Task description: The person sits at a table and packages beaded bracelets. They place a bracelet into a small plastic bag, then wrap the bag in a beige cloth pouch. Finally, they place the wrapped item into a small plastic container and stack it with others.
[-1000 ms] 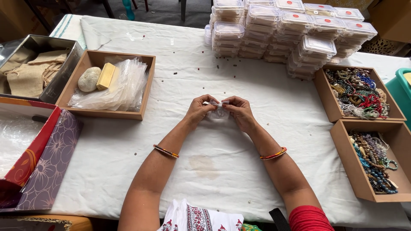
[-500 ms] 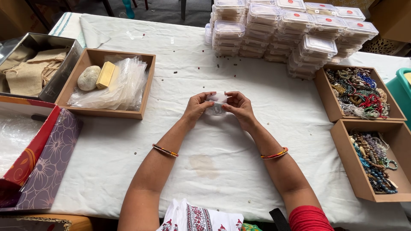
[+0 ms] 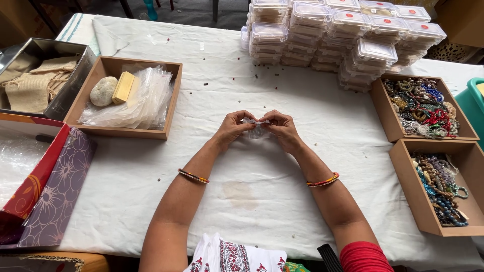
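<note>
I saw the left hand (image 3: 233,127) and right hand (image 3: 283,128) both pinching a small clear plastic bag (image 3: 257,130) between them — just above the white-clothed worktop (image 3: 262,201). Stacked clear boxes (image 3: 343,35) sat well beyond, bead trays (image 3: 428,108) off right.

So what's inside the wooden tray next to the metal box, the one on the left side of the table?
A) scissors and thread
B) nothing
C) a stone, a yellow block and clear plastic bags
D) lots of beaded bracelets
C: the wooden tray beside the metal box holds a pale round stone, a yellow block and a heap of clear plastic bags; the beaded jewellery lies in the trays on the other side of the table.
</note>
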